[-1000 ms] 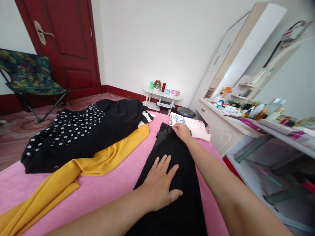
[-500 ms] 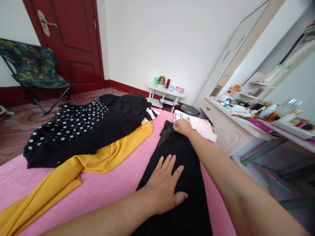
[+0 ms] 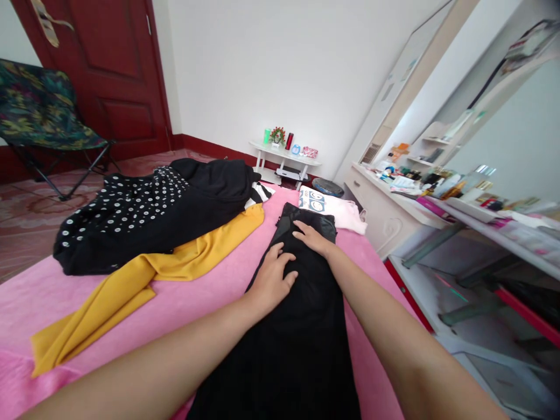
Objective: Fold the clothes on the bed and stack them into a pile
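A long black garment (image 3: 301, 338) lies lengthwise on the pink bed cover (image 3: 236, 251), with a darker, shiny band at its far end. Whether it is a skirt or trousers I cannot tell. My left hand (image 3: 272, 281) rests on its left side, fingers apart and slightly bent. Farther up, just below the band, my right hand (image 3: 311, 239) lies on the cloth with its fingers stretched out. Neither hand grips anything. Beyond the band is a folded pale pink garment (image 3: 341, 211) with a blue and white print.
Left of the black garment lie a yellow garment (image 3: 192, 256) and a black one with white dots (image 3: 126, 204). A dressing table (image 3: 376, 198) crowded with bottles stands at the right. Behind the bed are a small white shelf (image 3: 284, 153) and a folding chair (image 3: 44, 111).
My right hand has let go of the garment's far edge and come down onto the cloth, opening. The band now lies flatter. My left hand has shifted on the cloth, and the view has tilted.
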`<action>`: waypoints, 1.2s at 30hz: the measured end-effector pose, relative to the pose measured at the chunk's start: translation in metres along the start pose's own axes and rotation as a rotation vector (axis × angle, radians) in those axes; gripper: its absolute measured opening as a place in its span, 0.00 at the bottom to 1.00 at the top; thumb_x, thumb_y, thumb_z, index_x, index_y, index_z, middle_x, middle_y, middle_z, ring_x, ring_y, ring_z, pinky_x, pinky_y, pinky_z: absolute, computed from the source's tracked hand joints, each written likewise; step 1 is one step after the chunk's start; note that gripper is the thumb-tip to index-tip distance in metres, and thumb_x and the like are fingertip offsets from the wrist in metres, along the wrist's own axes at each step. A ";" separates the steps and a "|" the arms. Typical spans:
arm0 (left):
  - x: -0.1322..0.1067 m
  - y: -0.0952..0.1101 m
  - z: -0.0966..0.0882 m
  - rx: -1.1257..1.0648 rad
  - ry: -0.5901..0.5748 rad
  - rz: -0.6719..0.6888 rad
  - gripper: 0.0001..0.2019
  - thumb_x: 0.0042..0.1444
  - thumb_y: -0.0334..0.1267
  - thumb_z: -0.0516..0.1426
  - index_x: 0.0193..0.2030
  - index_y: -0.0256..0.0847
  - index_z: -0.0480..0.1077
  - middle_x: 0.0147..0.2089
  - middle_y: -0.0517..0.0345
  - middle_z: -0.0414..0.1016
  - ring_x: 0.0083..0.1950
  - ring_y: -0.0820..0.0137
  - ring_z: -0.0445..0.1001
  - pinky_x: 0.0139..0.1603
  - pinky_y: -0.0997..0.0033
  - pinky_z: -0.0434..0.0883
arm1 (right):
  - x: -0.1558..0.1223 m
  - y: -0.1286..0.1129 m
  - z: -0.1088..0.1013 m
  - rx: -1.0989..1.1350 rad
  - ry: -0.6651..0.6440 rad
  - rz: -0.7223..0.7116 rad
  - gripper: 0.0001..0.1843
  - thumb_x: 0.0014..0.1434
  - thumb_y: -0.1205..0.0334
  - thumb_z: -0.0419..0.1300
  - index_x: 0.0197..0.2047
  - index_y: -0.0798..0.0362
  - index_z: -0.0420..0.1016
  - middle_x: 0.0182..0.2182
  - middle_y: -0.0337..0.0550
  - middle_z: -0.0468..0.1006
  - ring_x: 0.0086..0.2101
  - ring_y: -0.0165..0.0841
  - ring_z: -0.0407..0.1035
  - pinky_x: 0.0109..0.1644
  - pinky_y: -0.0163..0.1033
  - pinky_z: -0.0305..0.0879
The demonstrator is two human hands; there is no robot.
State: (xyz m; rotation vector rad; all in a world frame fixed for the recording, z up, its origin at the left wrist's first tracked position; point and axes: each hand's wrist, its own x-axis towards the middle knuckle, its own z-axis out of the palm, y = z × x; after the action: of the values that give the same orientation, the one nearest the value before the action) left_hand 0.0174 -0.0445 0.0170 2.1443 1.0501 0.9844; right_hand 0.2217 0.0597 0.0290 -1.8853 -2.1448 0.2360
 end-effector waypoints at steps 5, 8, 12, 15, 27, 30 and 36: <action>0.002 -0.011 0.001 -0.096 -0.028 -0.020 0.14 0.52 0.26 0.56 0.45 0.40 0.73 0.60 0.47 0.60 0.59 0.61 0.66 0.58 0.59 0.67 | -0.078 -0.014 0.003 0.075 0.027 -0.037 0.27 0.66 0.52 0.46 0.66 0.47 0.56 0.67 0.43 0.50 0.66 0.39 0.41 0.67 0.54 0.42; -0.003 -0.011 -0.003 -0.099 -0.082 0.032 0.17 0.49 0.25 0.59 0.46 0.39 0.73 0.63 0.45 0.55 0.65 0.57 0.58 0.62 0.58 0.62 | -0.134 -0.032 -0.002 0.049 0.020 -0.150 0.27 0.65 0.55 0.48 0.66 0.44 0.54 0.68 0.41 0.45 0.66 0.41 0.37 0.66 0.56 0.41; -0.025 -0.009 -0.024 -0.092 -0.170 0.163 0.16 0.48 0.24 0.58 0.44 0.43 0.73 0.66 0.51 0.51 0.69 0.57 0.49 0.66 0.56 0.55 | -0.213 -0.070 -0.021 0.128 -0.067 -0.286 0.27 0.64 0.65 0.47 0.65 0.41 0.56 0.67 0.39 0.49 0.66 0.37 0.41 0.67 0.55 0.43; -0.048 -0.008 -0.052 -0.110 -0.227 0.228 0.15 0.48 0.23 0.57 0.40 0.43 0.73 0.63 0.53 0.55 0.64 0.60 0.59 0.61 0.59 0.62 | -0.262 -0.099 -0.036 0.197 -0.149 -0.345 0.29 0.60 0.71 0.49 0.64 0.41 0.58 0.66 0.40 0.54 0.64 0.36 0.47 0.67 0.55 0.45; -0.084 0.043 -0.116 -0.054 -0.649 0.659 0.14 0.47 0.31 0.64 0.43 0.44 0.74 0.56 0.52 0.66 0.55 0.62 0.65 0.55 0.65 0.64 | -0.291 -0.138 -0.021 0.257 0.229 -0.084 0.16 0.51 0.74 0.53 0.43 0.50 0.67 0.36 0.42 0.70 0.33 0.31 0.66 0.35 0.36 0.65; -0.084 0.048 -0.105 -0.164 -0.612 0.615 0.06 0.51 0.28 0.59 0.35 0.41 0.73 0.47 0.53 0.72 0.49 0.65 0.69 0.50 0.68 0.65 | -0.286 -0.141 -0.025 0.429 0.230 0.055 0.07 0.53 0.72 0.53 0.35 0.50 0.62 0.23 0.32 0.62 0.22 0.26 0.58 0.24 0.32 0.57; -0.073 0.041 -0.078 -0.621 -0.344 0.018 0.05 0.54 0.34 0.56 0.29 0.37 0.64 0.27 0.61 0.68 0.29 0.75 0.67 0.29 0.78 0.64 | -0.280 -0.149 -0.028 0.630 0.391 0.031 0.27 0.53 0.70 0.56 0.56 0.48 0.58 0.46 0.45 0.69 0.36 0.30 0.68 0.35 0.34 0.67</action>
State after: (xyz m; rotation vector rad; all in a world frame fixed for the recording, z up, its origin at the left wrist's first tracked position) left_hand -0.0588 -0.1152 0.0650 1.7169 0.4741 0.7771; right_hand 0.1213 -0.2391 0.0735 -1.4506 -1.5434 0.4461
